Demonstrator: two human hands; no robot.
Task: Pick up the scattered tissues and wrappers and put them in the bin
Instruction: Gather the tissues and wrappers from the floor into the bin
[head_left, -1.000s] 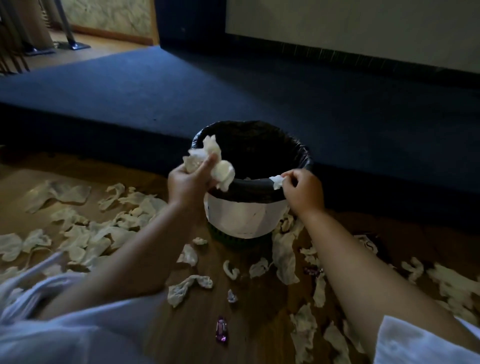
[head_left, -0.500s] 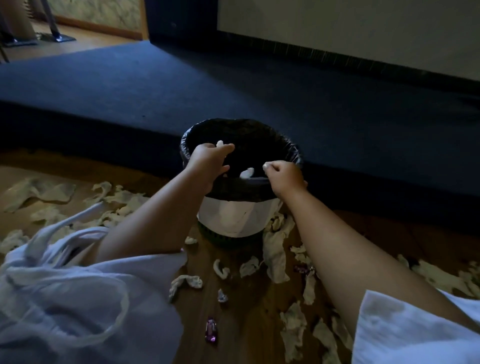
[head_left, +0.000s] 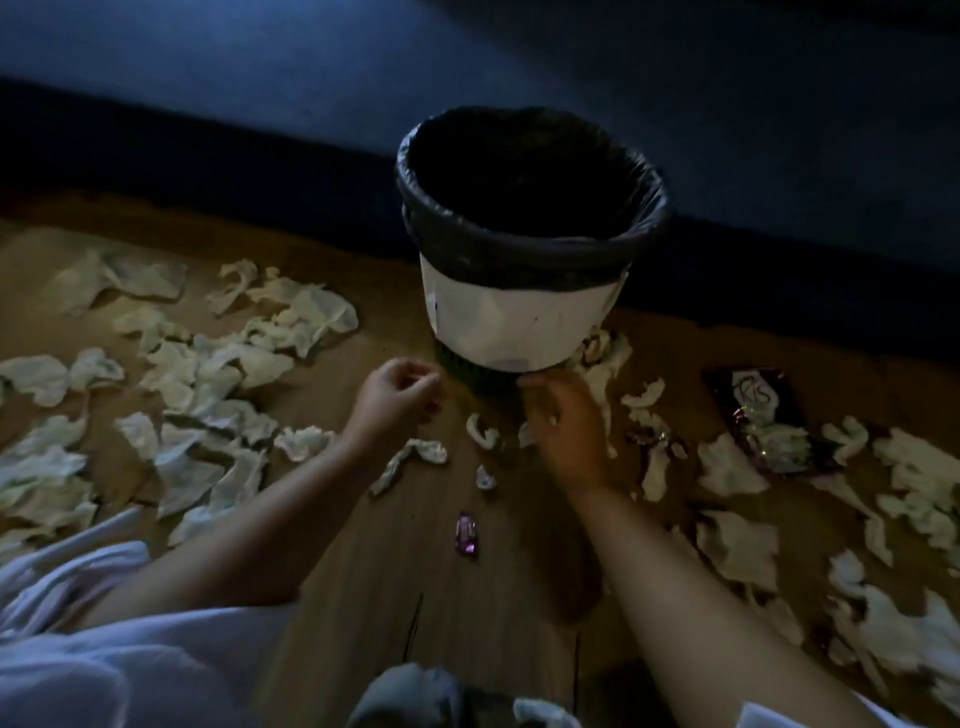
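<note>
The bin (head_left: 519, 322) stands on the wooden floor, white-walled with a black liner folded over its rim. My left hand (head_left: 397, 397) hovers low in front of its base, fingers loosely curled and holding nothing. My right hand (head_left: 566, 428) is down at the bin's foot, back up, fingers pointing at the floor above small white tissue scraps (head_left: 483, 430). A twisted tissue (head_left: 415, 458) lies between my forearms. Nearer me lies a small purple wrapper (head_left: 466, 532). Whether my right fingertips touch a scrap is hidden.
Several crumpled tissues (head_left: 249, 358) cover the floor to the left, and more tissues (head_left: 737, 545) lie to the right. A dark foil packet (head_left: 763, 410) lies right of the bin. Behind the bin rises a dark blue carpeted step (head_left: 260, 104). My white clothing fills the lower left.
Both hands dropped their tissues into the bin and have come down from its rim to the floor in front of it. The camera has tilted downward.
</note>
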